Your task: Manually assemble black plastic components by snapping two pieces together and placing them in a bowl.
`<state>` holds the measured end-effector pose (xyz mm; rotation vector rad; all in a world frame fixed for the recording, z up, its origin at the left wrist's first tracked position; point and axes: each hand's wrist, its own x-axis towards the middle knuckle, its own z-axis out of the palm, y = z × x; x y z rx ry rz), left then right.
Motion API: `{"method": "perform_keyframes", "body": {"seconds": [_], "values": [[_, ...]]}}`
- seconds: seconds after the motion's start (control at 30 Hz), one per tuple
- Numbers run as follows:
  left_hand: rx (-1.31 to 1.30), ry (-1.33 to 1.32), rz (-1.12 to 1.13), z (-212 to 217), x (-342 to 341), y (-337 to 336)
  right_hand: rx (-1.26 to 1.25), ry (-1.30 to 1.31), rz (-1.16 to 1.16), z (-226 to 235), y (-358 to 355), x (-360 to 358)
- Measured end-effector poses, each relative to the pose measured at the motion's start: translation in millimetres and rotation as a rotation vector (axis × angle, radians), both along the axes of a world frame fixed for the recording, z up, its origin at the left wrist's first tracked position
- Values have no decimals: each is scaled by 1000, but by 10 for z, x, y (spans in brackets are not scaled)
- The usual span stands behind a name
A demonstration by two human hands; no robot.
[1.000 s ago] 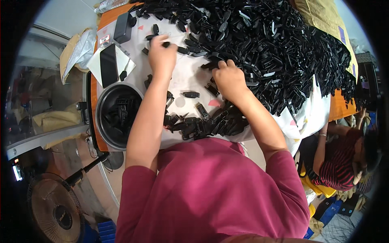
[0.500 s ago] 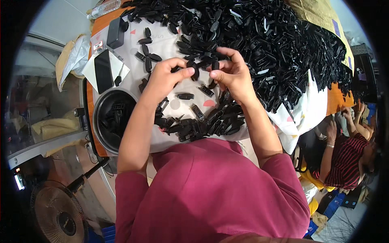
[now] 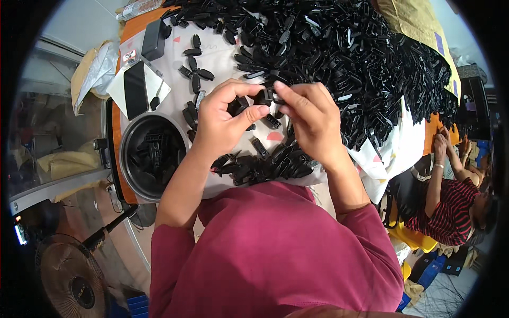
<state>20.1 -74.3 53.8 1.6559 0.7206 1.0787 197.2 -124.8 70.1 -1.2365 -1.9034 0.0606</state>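
Between my two hands is a small black plastic part (image 3: pixel 263 97), held up over the cloth-covered table. My left hand (image 3: pixel 227 112) pinches it between thumb and curled fingers, which partly hide it. From the other side, the thumb and forefinger of my right hand (image 3: pixel 312 112) grip its right end. Below my hands a similar black part (image 3: pixel 258 148) lies loose, with a pile of black parts (image 3: pixel 265 168) along the near table edge. Beyond my right hand rises a large heap of black plastic parts (image 3: pixel 360 69).
A round black bowl (image 3: pixel 124 159) with several parts stands at the left edge. Behind it lie a phone (image 3: pixel 135 91) on a white sheet and a dark box (image 3: pixel 154 40). A fan (image 3: pixel 74 281) stands lower left; a person in a striped shirt (image 3: pixel 450 212) sits at the right.
Both hands have drawn closer together and turned, bringing the black part between their fingertips. The person at the right has shifted their arms.
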Motion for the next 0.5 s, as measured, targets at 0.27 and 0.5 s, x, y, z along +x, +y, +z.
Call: {"method": "perform_keyframes", "body": {"seconds": [0.27,0.5], "values": [[-245,-213,-82,-120,119,-107,180,26,-97,-173,-95,-141],[-612,-432,-3,-87,268,-214,-240,541,-113,-200,-176,-166]]}}
